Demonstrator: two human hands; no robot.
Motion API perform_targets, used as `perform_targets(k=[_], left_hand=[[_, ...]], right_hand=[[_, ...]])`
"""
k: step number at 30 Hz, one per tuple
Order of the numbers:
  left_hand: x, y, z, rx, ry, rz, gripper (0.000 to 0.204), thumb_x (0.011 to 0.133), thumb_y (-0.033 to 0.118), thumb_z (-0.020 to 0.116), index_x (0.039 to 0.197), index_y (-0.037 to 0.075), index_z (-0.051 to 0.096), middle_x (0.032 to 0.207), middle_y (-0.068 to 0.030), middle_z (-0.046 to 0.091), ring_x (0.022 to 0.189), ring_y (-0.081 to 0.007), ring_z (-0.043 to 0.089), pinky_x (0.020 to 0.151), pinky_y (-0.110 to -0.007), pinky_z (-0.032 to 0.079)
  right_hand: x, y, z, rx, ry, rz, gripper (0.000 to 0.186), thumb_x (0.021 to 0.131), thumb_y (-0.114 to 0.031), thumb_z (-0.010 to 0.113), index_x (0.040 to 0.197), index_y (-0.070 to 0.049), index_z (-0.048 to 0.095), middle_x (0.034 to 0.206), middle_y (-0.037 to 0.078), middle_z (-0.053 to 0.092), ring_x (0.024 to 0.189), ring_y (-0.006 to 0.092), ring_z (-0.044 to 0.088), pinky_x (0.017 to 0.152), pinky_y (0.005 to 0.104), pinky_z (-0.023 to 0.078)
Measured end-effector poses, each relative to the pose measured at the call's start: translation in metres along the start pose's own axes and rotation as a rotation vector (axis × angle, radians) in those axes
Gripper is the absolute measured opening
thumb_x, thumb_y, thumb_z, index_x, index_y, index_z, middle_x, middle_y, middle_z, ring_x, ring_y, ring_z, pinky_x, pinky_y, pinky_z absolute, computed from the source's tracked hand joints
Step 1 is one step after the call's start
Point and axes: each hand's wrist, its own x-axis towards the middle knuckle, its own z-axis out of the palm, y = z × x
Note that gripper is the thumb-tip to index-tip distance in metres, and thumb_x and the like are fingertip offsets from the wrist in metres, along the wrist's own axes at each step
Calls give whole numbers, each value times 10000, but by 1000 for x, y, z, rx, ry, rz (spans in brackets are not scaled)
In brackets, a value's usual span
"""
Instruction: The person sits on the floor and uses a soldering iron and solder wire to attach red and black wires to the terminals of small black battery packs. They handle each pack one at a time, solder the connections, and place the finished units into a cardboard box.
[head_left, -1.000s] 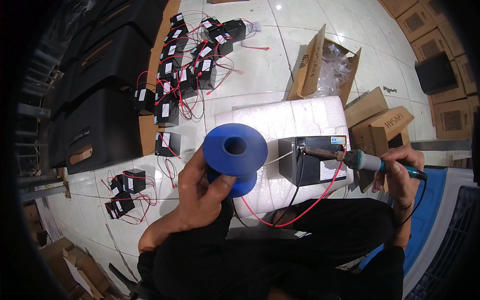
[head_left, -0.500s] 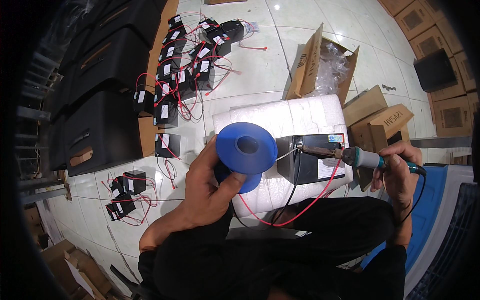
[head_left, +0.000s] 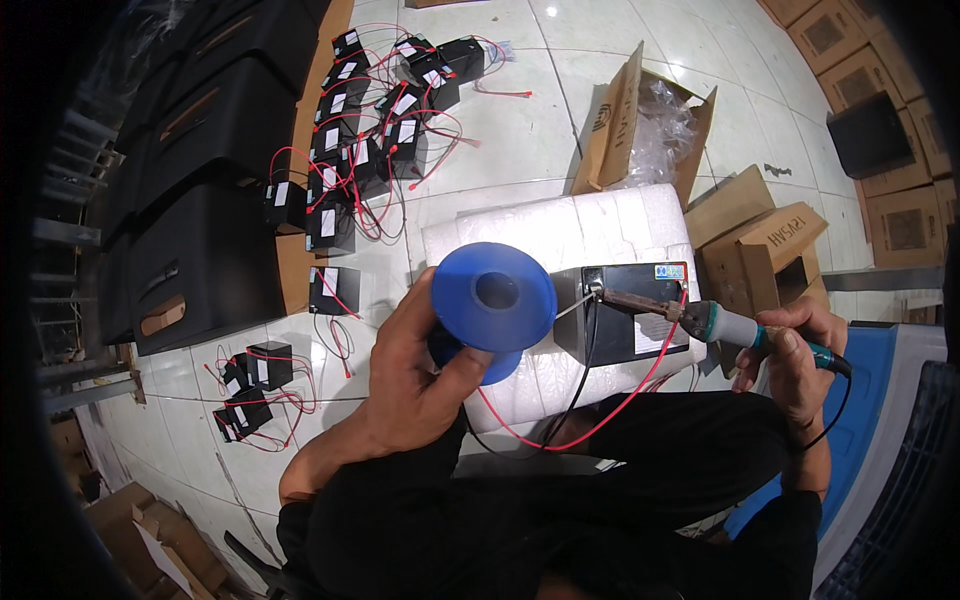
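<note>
We are gripping a blue solder spool [head_left: 455,290] with our left hand [head_left: 415,375], the thumb lying against its lower flange and the fingers curling round its left side. A strand of solder wire [head_left: 574,304] is running from it to 1 terminal [head_left: 596,289] of a black battery [head_left: 617,328], which is sitting on a white foam block [head_left: 560,225] between our 2 hands. With our right hand [head_left: 805,360] we are pinching a soldering iron [head_left: 735,328] by its handle, its tip meeting the wire. A red lead [head_left: 630,417] and a black lead [head_left: 582,378] are looping down from the battery.
</note>
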Motion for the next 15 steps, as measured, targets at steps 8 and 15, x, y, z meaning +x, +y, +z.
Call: perform_targets(k=[8, 15], left_hand=[[-2, -2, 1, 24, 8, -23, 322, 856, 74, 651, 1154, -38, 602, 1112, -157, 606, 986, -265, 616, 858, -353, 483], [-2, -4, 1, 18, 6, -21, 321, 861, 83, 656, 1152, -40, 603, 1114, -163, 604, 988, -269, 616, 856, -353, 484]], right_hand=[[0, 0, 1, 13, 19, 33, 298, 948, -190, 622, 967, 105, 590, 695, 232, 660, 571, 260, 699, 480, 321, 579], [2, 1, 1, 21, 25, 27, 303, 948, -193, 620, 947, 108, 592, 688, 227, 656, 564, 258, 697, 470, 319, 576]])
